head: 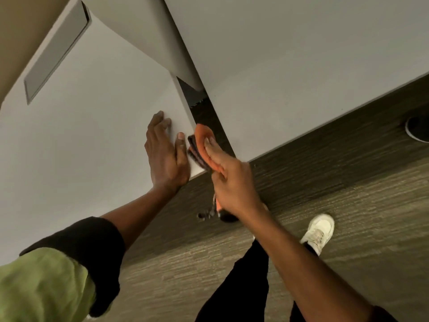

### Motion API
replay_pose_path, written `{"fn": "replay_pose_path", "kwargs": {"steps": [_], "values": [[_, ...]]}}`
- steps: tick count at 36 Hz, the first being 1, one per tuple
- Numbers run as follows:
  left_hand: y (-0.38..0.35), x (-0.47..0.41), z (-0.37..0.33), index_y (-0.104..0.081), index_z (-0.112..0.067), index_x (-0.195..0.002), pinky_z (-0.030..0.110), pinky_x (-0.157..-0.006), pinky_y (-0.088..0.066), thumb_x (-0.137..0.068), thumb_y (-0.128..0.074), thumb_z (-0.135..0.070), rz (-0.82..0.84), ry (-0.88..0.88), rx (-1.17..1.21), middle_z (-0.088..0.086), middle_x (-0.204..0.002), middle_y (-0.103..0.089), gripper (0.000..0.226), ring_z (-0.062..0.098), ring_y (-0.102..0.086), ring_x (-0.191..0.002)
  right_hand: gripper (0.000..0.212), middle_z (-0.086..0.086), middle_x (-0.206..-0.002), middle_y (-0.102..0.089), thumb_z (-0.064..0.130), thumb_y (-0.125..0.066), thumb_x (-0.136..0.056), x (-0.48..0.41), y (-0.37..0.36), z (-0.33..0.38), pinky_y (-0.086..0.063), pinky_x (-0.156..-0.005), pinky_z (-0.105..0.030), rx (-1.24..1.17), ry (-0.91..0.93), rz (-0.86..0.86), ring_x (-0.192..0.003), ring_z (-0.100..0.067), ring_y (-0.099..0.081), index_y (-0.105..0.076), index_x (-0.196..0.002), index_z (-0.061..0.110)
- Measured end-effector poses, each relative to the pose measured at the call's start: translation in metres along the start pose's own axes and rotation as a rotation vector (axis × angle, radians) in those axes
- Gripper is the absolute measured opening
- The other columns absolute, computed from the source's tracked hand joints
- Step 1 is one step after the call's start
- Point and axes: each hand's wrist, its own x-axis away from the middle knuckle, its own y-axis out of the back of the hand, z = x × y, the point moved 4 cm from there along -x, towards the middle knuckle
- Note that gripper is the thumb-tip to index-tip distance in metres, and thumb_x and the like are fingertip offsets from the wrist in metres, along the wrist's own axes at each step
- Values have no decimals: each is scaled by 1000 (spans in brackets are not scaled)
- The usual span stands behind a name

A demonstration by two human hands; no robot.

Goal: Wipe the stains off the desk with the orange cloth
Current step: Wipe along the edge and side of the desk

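Two hands work at the same corner of the desk (pixel 88 140), and only one of them grips anything. My right hand (pixel 232 182) is closed on the orange cloth (pixel 205 145), fingers laid flat along it and pinning it over the desk's near right corner, where the white top meets the dark gap beside the neighbouring desk (pixel 301 66). The cloth is folded into a long pad, its long axis running up along the desk's right edge, with a darker face turned toward the surface. My left hand (pixel 164 156) lies open and flat on the top just beside the cloth, thumb almost touching it, holding nothing and bracing me. The cloth sits right under my right fingertips, so the right hand is the one placed to wipe. From here I judge the next stroke runs either along that right edge or leftward onto the open top. No stains are plain to me on the white surface. Below, carpet (pixel 325 228) and my white shoe (pixel 319 231).
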Motion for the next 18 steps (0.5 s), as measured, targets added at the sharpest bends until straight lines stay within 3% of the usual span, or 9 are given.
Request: {"fn": "replay_pose_path", "kwargs": {"steps": [3,5,11,18], "values": [[0,1,0,-44,-14,-151,49,-125,-36,-110,-44,-40,4,-2,2,2,-171,-33,48,21,-35,-157,86,8,-168,-33,-15,-57,-91,40,-1,-7,-39,-121,-23,-40,17,-17,-151,-8,-38,-33,-160,30],[1,1,-2,-44,-14,-151,53,-125,-36,-110,-45,-38,10,7,-4,3,-171,-33,48,23,-35,-158,86,6,-169,-31,-16,-57,-91,46,-2,-9,-39,-122,-27,-31,29,-23,-154,-8,-34,-32,-161,27],[6,2,-10,-47,-8,-150,54,-126,-33,-110,-41,-41,19,36,11,9,-171,-36,53,26,-33,-160,76,2,-167,-38,-8,-61,-94,-19,-2,12,-47,-118,-45,108,102,-28,-149,-24,-46,-37,-159,24],[6,1,-10,-46,-9,-150,55,-126,-33,-109,-42,-41,24,28,13,8,-171,-36,52,26,-33,-160,80,8,-167,-35,-8,-59,-95,-18,0,7,-51,-115,-41,57,78,19,-145,-20,-51,-33,-160,32]]}}
